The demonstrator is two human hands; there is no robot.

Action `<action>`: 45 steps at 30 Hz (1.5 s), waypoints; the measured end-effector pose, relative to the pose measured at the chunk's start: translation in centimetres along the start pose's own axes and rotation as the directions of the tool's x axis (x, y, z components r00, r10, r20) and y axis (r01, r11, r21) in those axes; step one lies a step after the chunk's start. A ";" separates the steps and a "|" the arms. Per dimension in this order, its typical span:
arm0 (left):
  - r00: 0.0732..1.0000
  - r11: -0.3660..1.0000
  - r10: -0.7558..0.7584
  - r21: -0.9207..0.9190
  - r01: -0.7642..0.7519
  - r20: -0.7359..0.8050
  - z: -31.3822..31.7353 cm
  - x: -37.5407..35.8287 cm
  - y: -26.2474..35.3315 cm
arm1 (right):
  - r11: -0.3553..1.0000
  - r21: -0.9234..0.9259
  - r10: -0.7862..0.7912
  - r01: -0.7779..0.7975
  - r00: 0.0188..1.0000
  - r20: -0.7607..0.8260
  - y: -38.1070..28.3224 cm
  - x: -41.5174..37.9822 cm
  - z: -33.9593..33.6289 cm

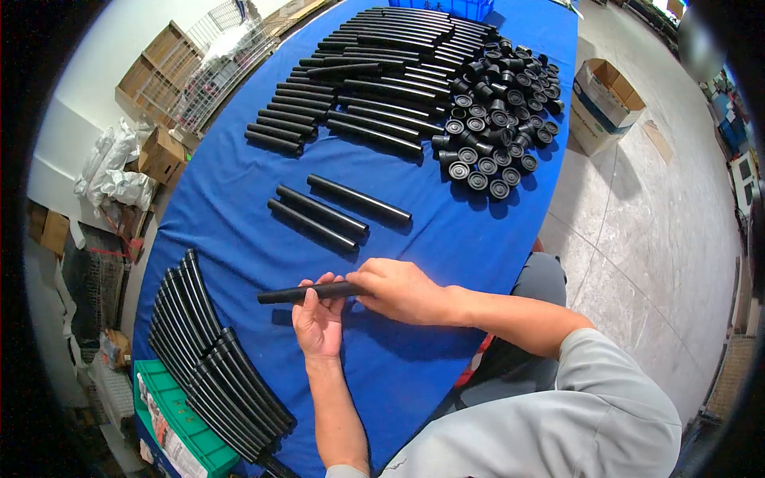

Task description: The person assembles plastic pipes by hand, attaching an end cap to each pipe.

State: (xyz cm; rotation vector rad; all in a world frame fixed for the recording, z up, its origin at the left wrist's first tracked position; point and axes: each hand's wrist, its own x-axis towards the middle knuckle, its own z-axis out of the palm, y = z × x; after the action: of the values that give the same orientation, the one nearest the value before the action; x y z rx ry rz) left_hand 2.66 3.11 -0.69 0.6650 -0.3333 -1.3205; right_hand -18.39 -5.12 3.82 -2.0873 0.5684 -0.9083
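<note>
A black tube [279, 295] is held roughly level above the blue cloth, its free end pointing left. Beneath its middle, my left hand [321, 319] grips it between thumb and fingers, palm up. My right hand [402, 291] is closed round the tube's right end, which it hides. Beyond my hands, three loose black tubes [358, 199] lie slanted on the cloth. Farther off are rows of black tubes [382, 119], with a heap of round black caps [500, 119] to their right. More tubes [231, 374] lie bundled at the lower left.
A green crate [211, 438] stands by the lower-left tubes. At the table's far end is a blue crate [470, 8]. An open cardboard box [594, 127] stands on the floor to the right. Cartons and a wire basket [215, 88] are at the left.
</note>
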 end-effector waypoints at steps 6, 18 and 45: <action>0.999 0.999 -0.007 -0.054 0.005 -0.031 0.3 -0.3 0.2 | 0.971 0.107 0.192 -0.216 0.960 0.203 -0.6 0.6 -1.1; 1.000 1.000 -0.019 -0.022 0.019 -0.003 0.6 -0.1 0.3 | 1.000 -0.016 -0.021 0.022 1.000 0.022 0.8 -0.2 0.5; 0.988 0.998 -0.031 0.061 0.022 0.150 0.9 -0.5 0.3 | 0.938 0.067 0.291 -0.339 0.879 0.378 -0.4 1.0 -2.1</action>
State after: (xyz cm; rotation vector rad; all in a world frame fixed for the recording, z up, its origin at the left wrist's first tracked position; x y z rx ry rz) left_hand 2.25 3.38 0.30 0.6215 -0.4896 -1.3941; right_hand -19.30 -6.55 5.47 -1.9047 0.6089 -0.3477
